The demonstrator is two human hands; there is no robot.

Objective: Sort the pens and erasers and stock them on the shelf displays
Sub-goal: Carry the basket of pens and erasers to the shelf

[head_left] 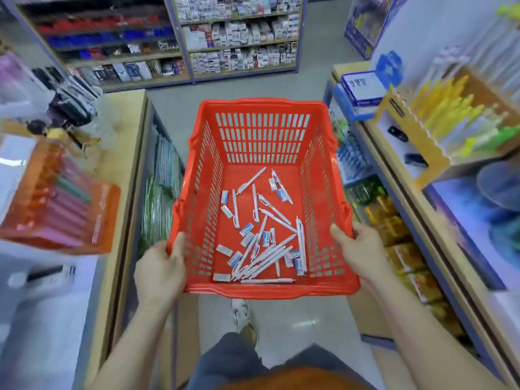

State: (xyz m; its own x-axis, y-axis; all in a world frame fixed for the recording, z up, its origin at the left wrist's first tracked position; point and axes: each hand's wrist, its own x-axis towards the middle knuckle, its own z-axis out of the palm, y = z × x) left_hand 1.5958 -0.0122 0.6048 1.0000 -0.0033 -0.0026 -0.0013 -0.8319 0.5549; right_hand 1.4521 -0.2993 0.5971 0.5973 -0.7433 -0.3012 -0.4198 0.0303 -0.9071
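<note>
A: Report the state of the fingers.

B: The fingers (176,249) of the left hand (159,273) are clenching the near left corner of the red basket (261,108), with the thumb lying against the slotted side wall. The right hand (361,249) is gripping the near right corner in the same manner, its thumb resting over the rim. Both hands are holding the basket up above the aisle floor (304,322).

A: Where are the task items sitting?

B: The pens (267,256) and erasers (247,239) are lying loose and mixed on the basket bottom. Most of the white pens are bunching together toward the near wall, crossing one another at varied angles. One pen is lying along the near wall, apart from the bunch. A few others are spreading toward the middle of the bottom. The small white-and-blue erasers are lying scattered among and beside the pens.

A: What is surrounding the basket?

B: A shelf unit with a wooden top (126,153) is running along the left side, carrying an orange display tray (109,218) of coloured pens, blurred in this view. On the right, another shelf display (430,161) is holding yellow and green items in compartments; what they are cannot be told. Blue boxes (363,88) are sitting stacked behind it. Shelving (242,43) stocked with packaged goods is standing at the far end of the aisle. One shoe (240,315) is showing on the floor below the basket.
</note>
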